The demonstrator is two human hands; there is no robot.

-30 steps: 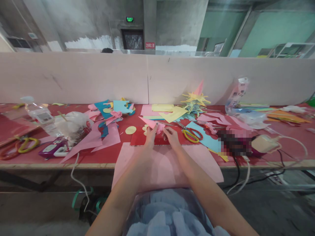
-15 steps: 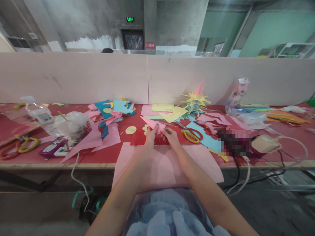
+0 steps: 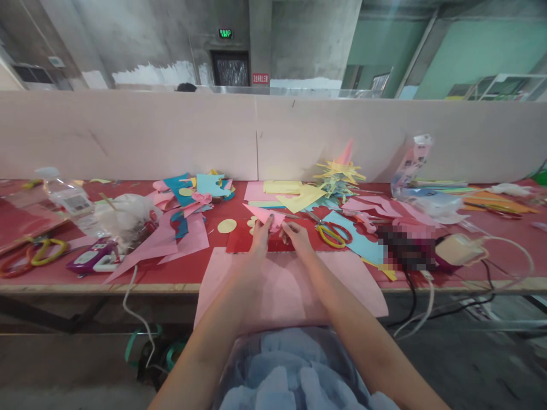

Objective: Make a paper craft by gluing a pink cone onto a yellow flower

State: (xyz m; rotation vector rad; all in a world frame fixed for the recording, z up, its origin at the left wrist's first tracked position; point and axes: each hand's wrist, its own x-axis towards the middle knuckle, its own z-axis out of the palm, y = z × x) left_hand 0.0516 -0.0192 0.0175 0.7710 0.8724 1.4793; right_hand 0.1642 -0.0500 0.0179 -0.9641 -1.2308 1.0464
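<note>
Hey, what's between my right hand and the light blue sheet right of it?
In the head view, scissors with yellow and red handles lie between your right hand and the light blue sheet, their handles partly over it.

Between my left hand (image 3: 260, 234) and right hand (image 3: 297, 234) is the pointed pink sheet piece (image 3: 264, 214), over the flat red rectangular sheet (image 3: 235, 244) on the red-covered surface (image 3: 175, 274). Left of them lies the round yellow disc (image 3: 227, 226); just right, the yellow-and-red-handled metal scissors (image 3: 325, 227). Behind the scissors stands the pink-tipped, fringed yellow-and-green figure (image 3: 339, 172), before the pale-pink partition (image 3: 171, 136). At far left, I have the clear plastic bottle (image 3: 72, 198) behind the purple-and-white device (image 3: 88, 260).
</note>
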